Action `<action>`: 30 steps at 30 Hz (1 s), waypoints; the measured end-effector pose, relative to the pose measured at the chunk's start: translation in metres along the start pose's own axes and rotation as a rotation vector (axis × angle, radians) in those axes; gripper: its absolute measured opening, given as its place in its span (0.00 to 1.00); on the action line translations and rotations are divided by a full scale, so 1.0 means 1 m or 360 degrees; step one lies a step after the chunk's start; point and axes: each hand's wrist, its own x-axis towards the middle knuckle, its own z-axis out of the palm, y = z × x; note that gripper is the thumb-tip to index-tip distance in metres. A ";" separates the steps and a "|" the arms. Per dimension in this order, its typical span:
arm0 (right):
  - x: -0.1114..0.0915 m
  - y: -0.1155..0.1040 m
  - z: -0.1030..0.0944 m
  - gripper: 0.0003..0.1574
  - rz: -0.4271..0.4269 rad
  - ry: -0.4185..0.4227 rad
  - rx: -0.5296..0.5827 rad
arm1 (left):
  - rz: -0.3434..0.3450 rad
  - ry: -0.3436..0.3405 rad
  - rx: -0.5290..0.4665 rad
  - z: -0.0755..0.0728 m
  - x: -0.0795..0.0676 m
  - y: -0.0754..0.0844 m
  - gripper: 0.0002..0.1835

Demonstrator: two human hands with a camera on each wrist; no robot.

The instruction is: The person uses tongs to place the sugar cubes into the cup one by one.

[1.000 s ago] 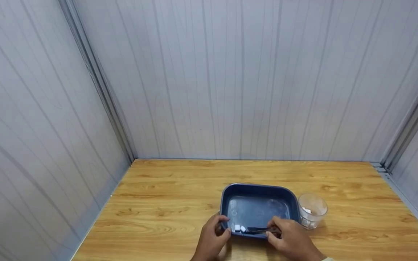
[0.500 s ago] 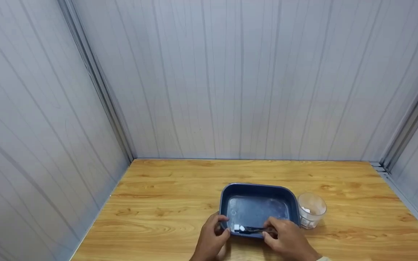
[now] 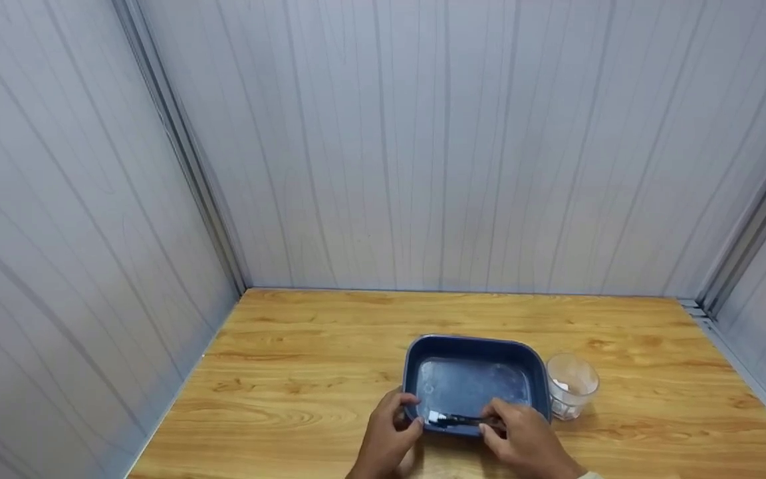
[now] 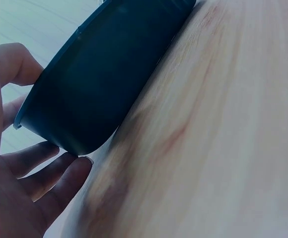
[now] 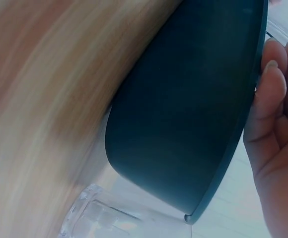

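Note:
A dark blue rectangular tray (image 3: 476, 339) stands on the table, with small white cubes (image 3: 433, 416) at its near-left corner inside. My left hand (image 3: 386, 432) grips that corner; in the left wrist view its thumb and fingers lie around the outer wall and rim (image 4: 44, 74). Between the thumb and fingers of my right hand (image 3: 522, 432) is a pair of small black tongs (image 3: 463, 420), pinched over the tray's near side. The tong tips point left and overlap the white cubes. From the right wrist camera the tongs are mostly hidden behind the fingers (image 5: 270, 94).
Right beside the tray's right side stands a clear glass (image 3: 572, 389) with some white cubes in it. It shows again at the bottom of the right wrist view as a glass base (image 5: 119, 218). Pale panel walls (image 3: 383, 166) rise behind the wooden table (image 3: 303, 372) and on both sides.
The tongs in my right hand have moved left, from just beside the white cubes onto them. My left hand stays at the tray's corner. The tray and glass have kept their places.

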 end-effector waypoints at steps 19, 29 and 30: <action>-0.004 0.003 0.006 0.09 -0.0081 0.0115 -0.0038 | 0.0005 -0.0045 -0.0103 -0.007 -0.007 0.032 0.13; -0.004 0.000 0.005 0.09 0.0028 0.0091 0.0002 | -0.0039 -0.0069 -0.0113 -0.009 -0.007 0.037 0.13; -0.004 0.000 0.005 0.09 0.0034 0.0092 0.0008 | -0.0037 -0.0068 -0.0111 -0.009 -0.007 0.037 0.13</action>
